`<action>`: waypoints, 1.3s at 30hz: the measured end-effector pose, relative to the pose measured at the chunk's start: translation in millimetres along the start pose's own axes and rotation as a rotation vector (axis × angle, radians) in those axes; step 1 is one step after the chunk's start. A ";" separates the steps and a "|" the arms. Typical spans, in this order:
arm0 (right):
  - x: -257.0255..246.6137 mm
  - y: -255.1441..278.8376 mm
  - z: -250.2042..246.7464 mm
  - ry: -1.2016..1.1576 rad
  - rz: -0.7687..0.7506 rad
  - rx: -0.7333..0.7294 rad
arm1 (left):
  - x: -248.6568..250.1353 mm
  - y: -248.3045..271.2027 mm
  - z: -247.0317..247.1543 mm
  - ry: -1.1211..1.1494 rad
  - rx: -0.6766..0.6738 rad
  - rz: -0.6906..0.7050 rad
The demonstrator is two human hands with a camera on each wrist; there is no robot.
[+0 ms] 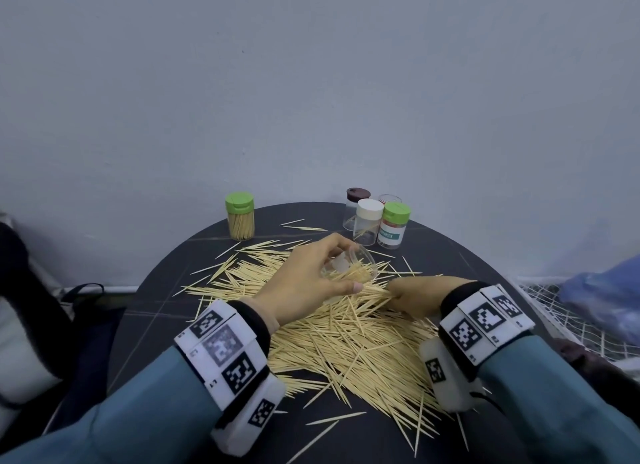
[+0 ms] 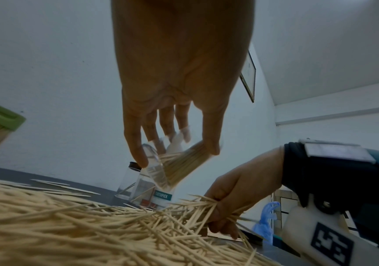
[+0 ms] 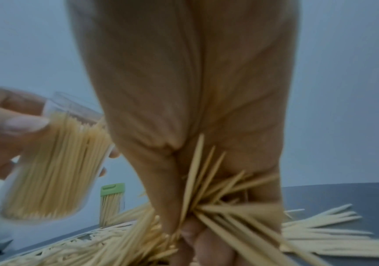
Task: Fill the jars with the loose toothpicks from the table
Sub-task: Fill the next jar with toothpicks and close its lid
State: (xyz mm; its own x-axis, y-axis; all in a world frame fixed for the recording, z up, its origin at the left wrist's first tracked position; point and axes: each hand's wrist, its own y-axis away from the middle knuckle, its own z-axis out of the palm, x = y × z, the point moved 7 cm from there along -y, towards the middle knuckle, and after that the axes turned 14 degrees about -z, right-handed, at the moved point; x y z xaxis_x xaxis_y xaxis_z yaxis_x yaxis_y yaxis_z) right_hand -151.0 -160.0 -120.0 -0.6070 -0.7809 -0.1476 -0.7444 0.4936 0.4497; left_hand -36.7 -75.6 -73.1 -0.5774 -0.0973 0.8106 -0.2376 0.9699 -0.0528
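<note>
A broad heap of loose toothpicks covers the round dark table. My left hand grips a clear lidless jar, tilted above the heap and partly filled with toothpicks. Just to its right, my right hand is down on the pile, its fingers curled round a bunch of toothpicks that splay out of the fist.
At the back left stands a full jar with a green lid. At the back right cluster a white-lidded jar, a green-lidded labelled jar, a brown-lidded one and another clear jar behind. A wall rises behind the table.
</note>
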 end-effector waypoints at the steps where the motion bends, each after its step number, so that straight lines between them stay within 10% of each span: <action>1: 0.1 -0.1 -0.8 -0.028 -0.010 0.009 | -0.1 0.0 -0.2 0.001 0.001 0.001; 10: 5.4 -1.3 -1.7 -0.218 -0.049 0.092 | 0.9 -2.7 -0.6 0.038 0.006 -0.004; 23: -1.0 -1.4 -10.4 -1.099 -0.234 0.343 | -5.2 -7.4 -5.1 0.051 0.036 -0.032; 39: -9.0 14.6 -58.2 -1.664 -0.615 1.069 | -7.6 -4.1 7.4 -0.037 -0.081 -0.082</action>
State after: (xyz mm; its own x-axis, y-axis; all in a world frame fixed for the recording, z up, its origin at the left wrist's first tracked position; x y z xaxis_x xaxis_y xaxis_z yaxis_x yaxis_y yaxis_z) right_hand -140.1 -168.0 -60.9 0.5696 -0.1815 -0.8017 -0.3641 0.8187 -0.4440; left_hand -37.0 -80.5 -83.3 -0.5873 -0.1842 0.7881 -0.2228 0.9729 0.0614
